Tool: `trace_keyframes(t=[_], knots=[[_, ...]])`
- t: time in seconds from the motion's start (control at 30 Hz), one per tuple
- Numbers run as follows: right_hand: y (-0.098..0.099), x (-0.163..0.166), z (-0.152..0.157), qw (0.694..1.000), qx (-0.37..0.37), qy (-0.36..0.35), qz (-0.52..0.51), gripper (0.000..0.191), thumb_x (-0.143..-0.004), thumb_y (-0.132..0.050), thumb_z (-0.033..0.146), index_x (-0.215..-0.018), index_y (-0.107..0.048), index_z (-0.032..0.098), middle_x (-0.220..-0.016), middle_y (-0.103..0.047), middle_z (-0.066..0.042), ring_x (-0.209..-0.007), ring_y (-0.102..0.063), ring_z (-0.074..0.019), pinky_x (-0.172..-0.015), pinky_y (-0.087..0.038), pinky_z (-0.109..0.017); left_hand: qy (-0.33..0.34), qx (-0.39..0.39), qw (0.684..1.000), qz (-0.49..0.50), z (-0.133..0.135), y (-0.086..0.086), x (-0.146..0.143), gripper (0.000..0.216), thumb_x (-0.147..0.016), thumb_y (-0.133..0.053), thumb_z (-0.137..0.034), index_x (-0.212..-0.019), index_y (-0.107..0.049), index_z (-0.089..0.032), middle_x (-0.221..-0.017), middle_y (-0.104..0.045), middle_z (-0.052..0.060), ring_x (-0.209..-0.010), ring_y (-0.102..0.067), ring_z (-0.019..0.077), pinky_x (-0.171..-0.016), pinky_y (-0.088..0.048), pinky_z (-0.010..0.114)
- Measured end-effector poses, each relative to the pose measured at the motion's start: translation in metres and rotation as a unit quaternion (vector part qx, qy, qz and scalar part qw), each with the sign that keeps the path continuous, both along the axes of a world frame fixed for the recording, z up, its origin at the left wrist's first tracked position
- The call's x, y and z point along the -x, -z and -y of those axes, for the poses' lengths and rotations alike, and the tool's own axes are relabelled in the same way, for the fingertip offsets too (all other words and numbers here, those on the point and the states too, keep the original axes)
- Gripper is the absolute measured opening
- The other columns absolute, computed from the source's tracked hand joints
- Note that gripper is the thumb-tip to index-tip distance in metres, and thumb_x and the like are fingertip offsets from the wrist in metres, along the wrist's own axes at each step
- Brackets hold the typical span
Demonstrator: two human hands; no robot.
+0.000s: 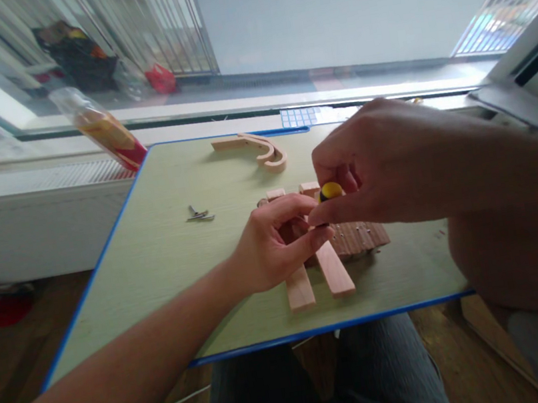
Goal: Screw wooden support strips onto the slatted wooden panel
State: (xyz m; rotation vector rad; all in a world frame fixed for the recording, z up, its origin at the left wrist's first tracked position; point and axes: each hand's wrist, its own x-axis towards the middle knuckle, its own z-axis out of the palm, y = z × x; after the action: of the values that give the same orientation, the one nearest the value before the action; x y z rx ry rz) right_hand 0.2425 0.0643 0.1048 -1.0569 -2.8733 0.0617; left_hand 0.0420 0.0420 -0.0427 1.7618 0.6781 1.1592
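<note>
My right hand (353, 172) is closed around a screwdriver (331, 191) with a yellow and black handle; its shaft and tip are hidden. My left hand (287, 239) is closed just below and left of the handle, thumb and forefinger brought together; what they pinch is hidden. Both hands are over a brown slatted wooden piece (360, 236) with small holes or screws on it. Two pale wooden strips, a left one (300, 289) and a right one (336, 272), lie across it and stick out towards me.
Several screws (200, 215) lie on the pale green table (155, 286), left of the hands. Curved wooden hooks (266, 151) rest near its back edge. A bottle (110, 134) leans by the window at the left, above a radiator (24, 224). A blue rim edges the tabletop.
</note>
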Motion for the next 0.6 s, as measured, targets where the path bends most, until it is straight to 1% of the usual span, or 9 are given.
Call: trace_keyframes(t=[0.1, 0.27, 0.37, 0.47, 0.53, 0.6], knots=[[0.0015, 0.0003, -0.0009, 1.0, -0.002, 0.006, -0.006, 0.048, -0.095, -0.075, 0.054, -0.064, -0.058, 0.023, -0.057, -0.043, 0.003, -0.059, -0.03, -0.0149, -0.064, -0.02, -0.038, -0.001, 0.002, 1.0, 0.006, 0.0002, 0.0004, -0.0003, 0.02, -0.089, -0.089, -0.024, -0.084, -0.071, -0.015, -0.08, -0.062, -0.001, -0.067, -0.049, 0.008, -0.056, -0.038, 0.02], [0.0003, 0.0018, -0.0002, 1.0, 0.008, 0.018, 0.0, 0.047, -0.091, -0.08, 0.053, -0.061, -0.059, 0.023, -0.057, -0.045, 0.001, -0.064, -0.039, -0.0174, -0.066, -0.023, -0.037, -0.009, -0.021, 1.0, 0.006, 0.0013, 0.0002, -0.0009, 0.02, -0.091, -0.088, -0.024, -0.083, -0.072, -0.015, -0.078, -0.065, -0.001, -0.068, -0.051, 0.0091, -0.059, -0.04, 0.022], [0.0008, 0.0043, -0.0002, 1.0, 0.01, 0.024, 0.002, 0.051, -0.089, -0.081, 0.056, -0.057, -0.059, 0.023, -0.053, -0.042, 0.001, -0.064, -0.041, -0.0174, -0.065, -0.025, -0.036, -0.014, -0.032, 0.999, 0.001, 0.001, -0.0005, -0.0009, 0.02, -0.092, -0.086, -0.026, -0.082, -0.073, -0.015, -0.079, -0.069, 0.001, -0.07, -0.055, 0.0106, -0.062, -0.043, 0.024], [0.003, 0.0049, -0.0028, 1.0, 0.002, 0.029, -0.006, 0.057, -0.088, -0.08, 0.063, -0.055, -0.058, 0.023, -0.049, -0.037, 0.003, -0.059, -0.039, -0.0149, -0.063, -0.026, -0.034, -0.019, -0.035, 0.999, -0.002, 0.0003, -0.001, -0.0002, 0.019, -0.091, -0.088, -0.028, -0.083, -0.075, -0.016, -0.079, -0.07, 0.001, -0.071, -0.058, 0.012, -0.064, -0.047, 0.025], [0.0033, 0.0024, -0.0053, 0.999, 0.012, 0.029, -0.019, 0.055, -0.09, -0.078, 0.066, -0.058, -0.064, 0.022, -0.049, -0.042, 0.004, -0.056, -0.04, -0.0134, -0.061, -0.027, -0.034, -0.024, -0.043, 0.999, -0.008, 0.0001, -0.0011, 0.0007, 0.018, -0.092, -0.087, -0.028, -0.083, -0.077, -0.017, -0.08, -0.073, 0.002, -0.074, -0.062, 0.0136, -0.069, -0.051, 0.028], [0.0012, -0.0028, -0.0076, 0.998, 0.049, 0.017, -0.039, 0.047, -0.093, -0.076, 0.063, -0.069, -0.075, 0.023, -0.056, -0.056, 0.003, -0.056, -0.047, -0.0133, -0.058, -0.031, -0.033, -0.025, -0.05, 0.998, -0.012, 0.0002, -0.001, 0.0018, 0.017, -0.093, -0.086, -0.027, -0.082, -0.078, -0.017, -0.084, -0.076, 0.004, -0.078, -0.065, 0.0152, -0.076, -0.054, 0.03]])
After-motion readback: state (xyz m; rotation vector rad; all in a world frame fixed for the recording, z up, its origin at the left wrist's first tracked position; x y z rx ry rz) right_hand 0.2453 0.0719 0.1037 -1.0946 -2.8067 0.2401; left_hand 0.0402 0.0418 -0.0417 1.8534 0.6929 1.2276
